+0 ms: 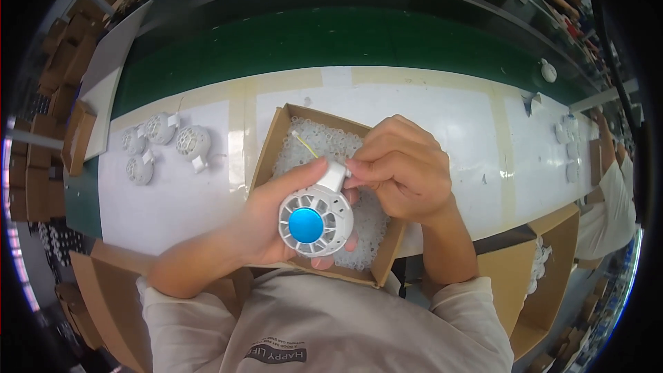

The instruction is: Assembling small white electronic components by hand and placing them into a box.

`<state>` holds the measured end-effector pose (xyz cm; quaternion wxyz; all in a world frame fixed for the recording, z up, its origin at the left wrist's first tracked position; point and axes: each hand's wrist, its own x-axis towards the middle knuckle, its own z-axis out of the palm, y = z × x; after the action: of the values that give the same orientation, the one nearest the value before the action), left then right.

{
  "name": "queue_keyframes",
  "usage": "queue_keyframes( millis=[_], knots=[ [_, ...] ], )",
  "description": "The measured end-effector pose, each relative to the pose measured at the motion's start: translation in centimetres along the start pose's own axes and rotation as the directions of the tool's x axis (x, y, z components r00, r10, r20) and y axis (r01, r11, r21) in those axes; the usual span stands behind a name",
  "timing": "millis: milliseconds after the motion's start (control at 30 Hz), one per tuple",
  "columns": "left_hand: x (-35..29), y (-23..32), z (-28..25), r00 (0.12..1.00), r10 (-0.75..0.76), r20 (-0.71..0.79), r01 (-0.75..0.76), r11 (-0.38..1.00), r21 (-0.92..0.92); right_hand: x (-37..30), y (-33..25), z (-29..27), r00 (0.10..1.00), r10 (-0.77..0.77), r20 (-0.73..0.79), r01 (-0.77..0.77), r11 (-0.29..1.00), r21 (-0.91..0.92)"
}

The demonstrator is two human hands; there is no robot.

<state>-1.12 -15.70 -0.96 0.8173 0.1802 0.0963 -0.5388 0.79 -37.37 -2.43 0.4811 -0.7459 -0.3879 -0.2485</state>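
My left hand (266, 217) is wrapped around a small round white fan (338, 231) with a shiny blue disc at its centre. From the fan's white neck a thin yellow wire (307, 145) sticks out, ending in a small white connector. At the side of that neck my right hand (407, 169) is closed in a pinch; what lies between its fingertips is too small and hidden to name. Both hands are above a shallow cardboard tray (273, 139) filled with many small translucent rings (373, 235).
Several white fans (192, 141) lie on the white tabletop (221, 193) to the left. More white parts (572, 138) are at the far right. A green conveyor belt (276, 41) runs behind the table. Open cardboard boxes (552, 283) flank me; another person (611, 200) is at the right.
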Motion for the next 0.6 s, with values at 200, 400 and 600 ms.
queue_keyframes(
  millis=[200, 400, 600],
  knots=[
    [-0.7, -1.8, 2.2, 0.968, 0.187, -0.166, -0.111, 0.916, 0.385, -0.1, -0.6, -0.6, 0.975, 0.188, 0.119, -0.216, 0.930, 0.298],
    [-2.9, -4.8, 1.8, 0.739, 0.671, -0.061, -0.285, 0.393, 0.874, -0.2, -2.6, 0.4, 0.933, 0.266, 0.244, -0.339, 0.876, 0.343],
    [-19.1, -11.3, 1.6, 0.063, 0.929, -0.365, 0.059, 0.362, 0.930, -1.2, -3.6, 0.6, 0.847, 0.426, 0.317, -0.388, 0.904, -0.176]
  ],
)
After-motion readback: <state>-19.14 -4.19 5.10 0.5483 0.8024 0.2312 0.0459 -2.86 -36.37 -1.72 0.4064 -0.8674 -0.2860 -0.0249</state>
